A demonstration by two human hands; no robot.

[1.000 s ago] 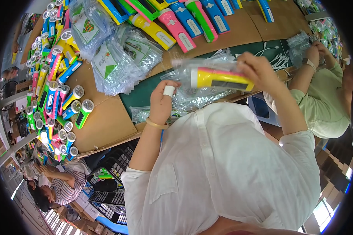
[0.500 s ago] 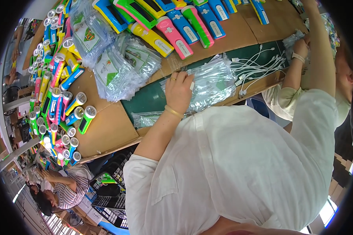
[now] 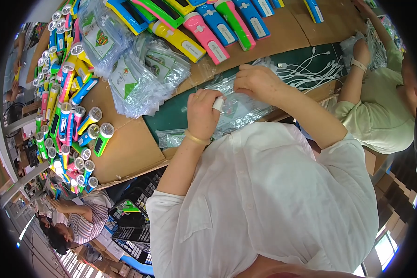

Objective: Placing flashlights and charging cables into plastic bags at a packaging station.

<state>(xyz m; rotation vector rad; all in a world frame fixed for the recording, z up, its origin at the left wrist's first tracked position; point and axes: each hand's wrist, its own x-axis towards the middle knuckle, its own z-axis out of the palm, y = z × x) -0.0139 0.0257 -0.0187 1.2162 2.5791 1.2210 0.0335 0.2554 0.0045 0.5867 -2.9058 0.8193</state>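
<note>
Clear plastic bags (image 3: 250, 110) lie in a pile on the green table top (image 3: 169, 119) before me. My left hand (image 3: 202, 111) is closed at the pile's left side, with a white wrap (image 3: 218, 103) around its thumb. From the right, my right hand (image 3: 259, 83) reaches over the bags with its fingers bent and pinched together. Clear film stretches between the two hands, and both seem to grip a bag's edge; the fingertips are partly hidden. White charging cables (image 3: 310, 74) fan out just right of the bags.
Colourful flashlights (image 3: 217, 28) lie in rows on cardboard (image 3: 287, 34) at the far side. More are heaped at left (image 3: 65, 120). Printed plastic bags (image 3: 134, 83) are stacked left of my hands. A co-worker's hand (image 3: 362, 51) holds bags at right. A black crate (image 3: 129, 231) stands lower left.
My right arm has come down from the far upper right, bringing that hand over the bags beside my left. The left hand has shifted slightly left and curled.
</note>
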